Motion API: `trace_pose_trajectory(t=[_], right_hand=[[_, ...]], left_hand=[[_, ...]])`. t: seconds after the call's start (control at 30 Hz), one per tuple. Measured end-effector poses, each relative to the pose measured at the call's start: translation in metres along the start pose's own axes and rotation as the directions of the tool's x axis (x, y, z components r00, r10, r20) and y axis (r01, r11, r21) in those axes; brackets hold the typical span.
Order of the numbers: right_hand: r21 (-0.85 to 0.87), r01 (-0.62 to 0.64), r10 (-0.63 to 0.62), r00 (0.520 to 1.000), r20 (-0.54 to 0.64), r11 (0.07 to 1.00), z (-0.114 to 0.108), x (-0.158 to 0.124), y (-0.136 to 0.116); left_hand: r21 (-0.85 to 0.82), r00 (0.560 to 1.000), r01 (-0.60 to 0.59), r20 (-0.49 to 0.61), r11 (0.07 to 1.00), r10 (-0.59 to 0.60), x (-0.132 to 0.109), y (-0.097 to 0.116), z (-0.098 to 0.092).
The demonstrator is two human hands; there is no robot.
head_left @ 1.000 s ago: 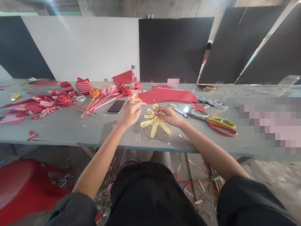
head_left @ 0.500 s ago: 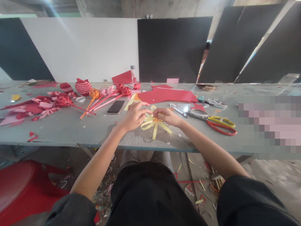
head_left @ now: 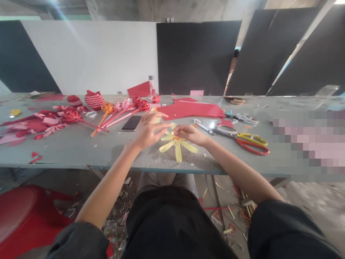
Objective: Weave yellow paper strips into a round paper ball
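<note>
A flower of yellow paper strips [head_left: 178,153], looped into petals round an orange middle, is at the front of the table. My right hand [head_left: 190,133] closes its thumb and fingers in a pinch at the flower's centre and covers part of it. Just left of the petals, my left hand [head_left: 149,131] has its fingers spread with nothing visible in them. Behind both hands lie red paper sheets [head_left: 188,109]. Scissors with yellow and red handles [head_left: 252,144] rest to the right of my right hand.
A phone [head_left: 131,123] lies beyond my left wrist. Paper flowers on stems [head_left: 118,115] and a heap of red and pink paper pieces [head_left: 40,124] are to the left. A clear bottle [head_left: 151,86] stands at the back. A red stool [head_left: 24,216] is below left.
My left hand has drawn back a little to the left from the flower, its fingers spreading. My right hand stays at the flower's centre, and the petals have shifted slightly.
</note>
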State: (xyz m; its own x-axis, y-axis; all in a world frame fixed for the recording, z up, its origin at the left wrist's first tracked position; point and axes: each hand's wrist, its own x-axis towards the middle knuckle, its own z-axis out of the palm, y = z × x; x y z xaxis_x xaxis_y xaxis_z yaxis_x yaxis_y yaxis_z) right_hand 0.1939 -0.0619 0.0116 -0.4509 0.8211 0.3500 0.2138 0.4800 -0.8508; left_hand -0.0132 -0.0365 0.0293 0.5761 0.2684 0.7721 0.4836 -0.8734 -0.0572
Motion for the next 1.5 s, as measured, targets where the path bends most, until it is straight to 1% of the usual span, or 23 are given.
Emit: trace_pose_trajectory(t=[0.07, 0.1, 0.2, 0.33, 0.4, 0.47, 0.53, 0.6, 0.67, 0.77, 0.83, 0.9, 0.97, 1.03, 1.1, 1.17, 1.23, 1.33, 1.4, 1.5], right_hand=[[-0.006, 0.026, -0.026, 0.999, 0.021, 1.000, 0.000, 0.000, 0.000], [-0.011, 0.033, -0.032, 0.999, 0.031, 0.999, -0.001, 0.000, 0.000], [-0.011, 0.053, -0.053, 0.997, 0.055, 0.999, -0.002, 0.000, 0.001], [-0.007, 0.087, -0.086, 0.993, 0.086, 0.996, -0.002, 0.000, 0.004], [-0.016, 0.087, -0.085, 0.992, 0.092, 0.996, -0.002, 0.001, 0.004], [-0.034, 0.079, -0.076, 0.994, 0.079, 0.996, -0.003, 0.001, 0.003], [-0.053, 0.069, -0.066, 0.996, 0.057, 0.996, -0.004, 0.001, 0.003], [-0.069, 0.067, -0.064, 0.997, 0.044, 0.995, -0.005, 0.001, 0.002], [-0.068, 0.073, -0.070, 0.996, 0.050, 0.995, -0.007, 0.001, 0.002], [-0.022, 0.074, -0.073, 0.995, 0.074, 0.997, -0.007, 0.000, 0.002], [0.019, 0.065, -0.066, 0.995, 0.079, 0.998, -0.007, -0.001, 0.001], [0.028, 0.057, -0.058, 0.997, 0.055, 0.998, -0.007, -0.001, 0.001], [0.009, 0.053, -0.053, 0.999, 0.005, 0.999, -0.007, -0.002, 0.001], [-0.006, 0.045, -0.045, 0.998, -0.043, 0.999, -0.008, -0.001, 0.001], [0.004, 0.029, -0.029, 0.997, -0.074, 1.000, -0.008, 0.000, 0.001], [0.021, 0.015, -0.012, 0.995, -0.104, 1.000, -0.007, 0.001, 0.001], [0.027, 0.007, -0.004, 0.991, -0.137, 1.000, -0.006, 0.001, 0.001], [0.018, 0.001, 0.002, 0.987, -0.158, 1.000, -0.005, 0.001, 0.001], [0.013, -0.002, 0.003, 0.988, -0.152, 1.000, -0.003, 0.001, 0.000], [0.000, -0.006, 0.005, 0.985, -0.170, 1.000, -0.001, 0.001, 0.000]], left_hand=[[-0.119, 0.995, -0.020, 0.097, 0.993, 0.032, 0.002, 0.001, 0.001], [-0.181, 0.991, -0.013, 0.127, 0.983, 0.036, 0.003, 0.001, 0.002], [-0.344, 0.983, 0.062, 0.185, 0.937, 0.002, 0.005, 0.003, 0.002], [-0.436, 0.956, 0.164, 0.292, 0.885, -0.034, 0.008, 0.002, 0.000], [-0.481, 0.947, 0.199, 0.318, 0.854, -0.042, 0.010, 0.002, -0.002], [-0.553, 0.935, 0.251, 0.350, 0.794, -0.051, 0.011, 0.002, -0.005], [-0.626, 0.919, 0.317, 0.388, 0.713, -0.068, 0.013, 0.002, -0.008], [-0.666, 0.911, 0.365, 0.399, 0.650, -0.102, 0.013, 0.002, -0.010], [-0.677, 0.916, 0.376, 0.374, 0.632, -0.145, 0.014, 0.000, -0.011], [-0.669, 0.925, 0.370, 0.334, 0.644, -0.184, 0.015, -0.004, -0.012], [-0.662, 0.926, 0.367, 0.326, 0.653, -0.190, 0.016, -0.005, -0.014], [-0.646, 0.922, 0.371, 0.343, 0.667, -0.181, 0.017, -0.005, -0.016], [-0.605, 0.908, 0.383, 0.387, 0.698, -0.163, 0.018, -0.001, -0.020], [-0.533, 0.884, 0.399, 0.440, 0.746, -0.158, 0.018, 0.004, -0.022], [-0.457, 0.862, 0.418, 0.471, 0.785, -0.185, 0.017, 0.010, -0.023], [-0.403, 0.850, 0.445, 0.469, 0.800, -0.237, 0.014, 0.015, -0.020], [-0.376, 0.845, 0.478, 0.444, 0.794, -0.299, 0.011, 0.018, -0.016], [-0.388, 0.844, 0.515, 0.383, 0.764, -0.375, 0.008, 0.021, -0.008], [-0.409, 0.839, 0.536, 0.354, 0.738, -0.413, 0.006, 0.022, -0.003], [-0.418, 0.822, 0.567, 0.340, 0.710, -0.457, 0.006, 0.024, 0.001]])
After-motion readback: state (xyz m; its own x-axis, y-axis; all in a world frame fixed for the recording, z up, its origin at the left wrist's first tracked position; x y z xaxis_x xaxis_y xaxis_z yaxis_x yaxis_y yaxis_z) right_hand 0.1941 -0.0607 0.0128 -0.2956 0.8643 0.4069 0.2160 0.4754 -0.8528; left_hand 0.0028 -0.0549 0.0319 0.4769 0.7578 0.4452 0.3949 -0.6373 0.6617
